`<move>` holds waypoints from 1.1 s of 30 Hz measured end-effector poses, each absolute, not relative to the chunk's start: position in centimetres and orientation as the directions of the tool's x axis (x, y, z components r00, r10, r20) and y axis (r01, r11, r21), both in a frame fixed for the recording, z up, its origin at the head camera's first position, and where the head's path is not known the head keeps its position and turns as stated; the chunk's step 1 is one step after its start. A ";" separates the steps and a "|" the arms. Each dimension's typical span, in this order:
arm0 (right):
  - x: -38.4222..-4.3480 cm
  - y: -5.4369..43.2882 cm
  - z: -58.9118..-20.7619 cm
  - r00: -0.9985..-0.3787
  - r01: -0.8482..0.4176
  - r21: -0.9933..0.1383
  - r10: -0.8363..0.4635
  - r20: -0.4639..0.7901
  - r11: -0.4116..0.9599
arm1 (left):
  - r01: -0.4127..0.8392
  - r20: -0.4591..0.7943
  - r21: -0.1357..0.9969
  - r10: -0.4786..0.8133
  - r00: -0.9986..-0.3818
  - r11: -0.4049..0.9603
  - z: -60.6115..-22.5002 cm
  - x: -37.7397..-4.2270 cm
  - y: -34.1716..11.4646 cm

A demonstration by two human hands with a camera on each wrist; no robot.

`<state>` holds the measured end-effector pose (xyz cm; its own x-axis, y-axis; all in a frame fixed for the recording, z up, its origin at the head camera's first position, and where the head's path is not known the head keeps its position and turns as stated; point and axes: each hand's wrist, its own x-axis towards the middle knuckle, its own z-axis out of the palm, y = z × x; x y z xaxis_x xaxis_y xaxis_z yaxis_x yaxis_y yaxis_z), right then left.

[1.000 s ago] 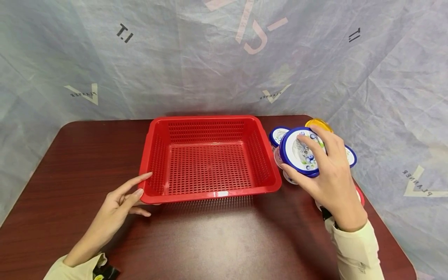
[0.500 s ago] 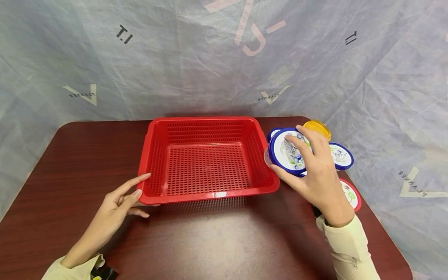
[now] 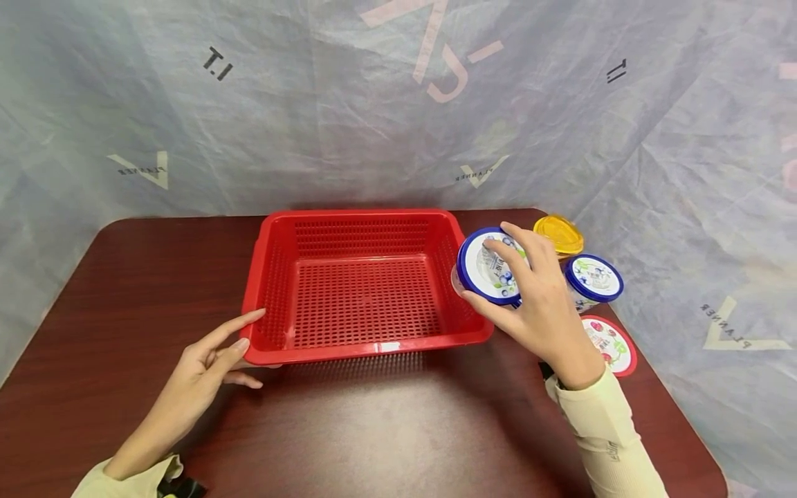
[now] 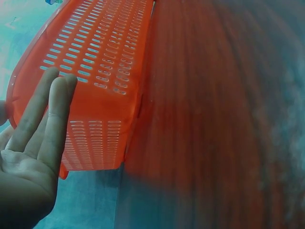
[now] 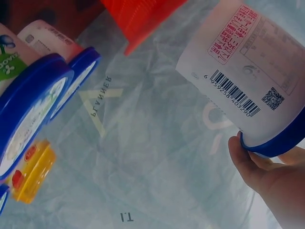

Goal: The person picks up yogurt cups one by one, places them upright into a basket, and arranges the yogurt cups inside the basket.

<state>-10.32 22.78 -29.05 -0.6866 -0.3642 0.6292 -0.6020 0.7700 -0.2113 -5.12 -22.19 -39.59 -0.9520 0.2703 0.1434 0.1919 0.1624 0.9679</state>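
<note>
My right hand (image 3: 542,311) grips a white tub (image 3: 492,266) by its blue lid, which is printed with blueberries. It holds the tub tilted above the right rim of a red perforated basket (image 3: 367,351). In the right wrist view the tub's wall (image 5: 252,67) shows a barcode, and fingers curl at the lid's edge. My left hand (image 3: 202,373) touches the basket's near left corner, index finger and thumb at the rim. The left wrist view shows other fingers (image 4: 55,114) straight along the outer wall. Nothing is seen inside the basket.
Right of the basket stand a yellow-lidded tub (image 3: 559,234), a blue-lidded tub (image 3: 594,278) and a red-lidded tub (image 3: 613,346). More blue-lidded tubs (image 5: 35,109) show in the right wrist view. A grey printed cloth (image 3: 373,124) hangs behind the brown table (image 3: 349,429).
My right hand has moved left with the blue-lidded tub, from over the other tubs to the basket's right rim. The left hand stays at the basket's corner.
</note>
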 end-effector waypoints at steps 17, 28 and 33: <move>-12.4 21.5 -29.3 -0.651 -0.648 -0.219 -0.381 0.656 0.730 | 0.198 0.155 0.969 0.267 -0.951 0.146 -39.9 -5.1 -22.0; -13.8 21.4 -30.2 -0.685 -0.621 -0.258 -0.352 0.638 0.740 | 0.211 0.167 0.967 0.272 -0.948 0.145 -39.9 -5.1 -22.1; -14.6 21.0 -30.4 -0.684 -0.628 -0.266 -0.356 0.637 0.731 | 0.206 0.161 0.968 0.278 -0.947 0.140 -39.9 -5.1 -22.1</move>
